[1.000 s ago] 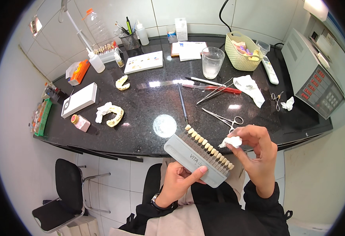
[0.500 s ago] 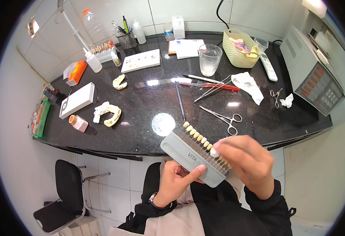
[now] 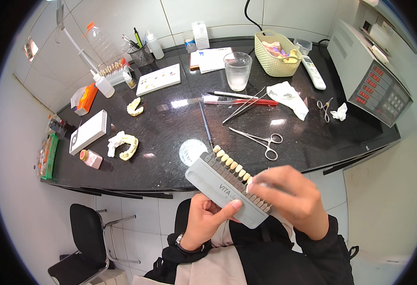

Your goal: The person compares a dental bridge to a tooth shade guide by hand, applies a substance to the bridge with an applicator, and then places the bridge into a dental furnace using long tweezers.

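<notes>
My left hand [image 3: 208, 218] grips a grey tooth shade guide [image 3: 215, 190], its thumb lying across the front of the holder. The guide is tilted, lower at the right, over the near edge of the counter. Along its upper side runs a row of cream tooth-shaped tabs [image 3: 233, 165]. My right hand [image 3: 289, 194], slightly blurred, pinches a small white wad [image 3: 250, 186] against the tabs at mid-row. The fingers hide most of the wad and the tabs on the right.
On the black counter [image 3: 165, 133] lie a blue-handled tool [image 3: 205, 122], scissor-handled forceps [image 3: 261, 141], tweezers [image 3: 244, 107] and dental casts [image 3: 128, 146]. Behind stand a clear jug [image 3: 238, 71] and a basket [image 3: 277, 59]. A control unit [image 3: 370, 76] stands right, a black chair [image 3: 87, 235] lower left.
The whole view has shifted, so the counter's things appear further left. My left hand keeps the shade guide; my right hand stays at mid-row, with less of the white wad showing.
</notes>
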### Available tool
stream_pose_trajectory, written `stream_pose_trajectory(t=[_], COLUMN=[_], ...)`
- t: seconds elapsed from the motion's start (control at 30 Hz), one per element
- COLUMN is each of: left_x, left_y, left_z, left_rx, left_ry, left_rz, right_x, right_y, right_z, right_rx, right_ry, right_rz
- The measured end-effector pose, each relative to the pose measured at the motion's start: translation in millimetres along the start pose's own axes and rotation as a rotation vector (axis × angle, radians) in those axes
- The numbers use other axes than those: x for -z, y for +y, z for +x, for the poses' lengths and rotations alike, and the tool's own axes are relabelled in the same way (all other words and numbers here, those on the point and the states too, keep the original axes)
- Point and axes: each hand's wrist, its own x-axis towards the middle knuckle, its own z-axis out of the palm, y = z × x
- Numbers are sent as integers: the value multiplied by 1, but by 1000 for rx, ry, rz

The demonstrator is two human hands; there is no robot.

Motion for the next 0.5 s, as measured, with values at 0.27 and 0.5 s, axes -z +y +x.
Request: stream_pose_trajectory(t=[0.27, 0.5], left_x=[-8, -11], left_y=[-7, -5], left_z=[3, 2], left_rx=[5, 14], left_ry=[-20, -11], left_rz=[-61, -50], right_x=[14, 25], right_y=[-2, 5], right_z=[-12, -21], right_rx=[-21, -177], right_ry=[98, 118], right_rz=[15, -95])
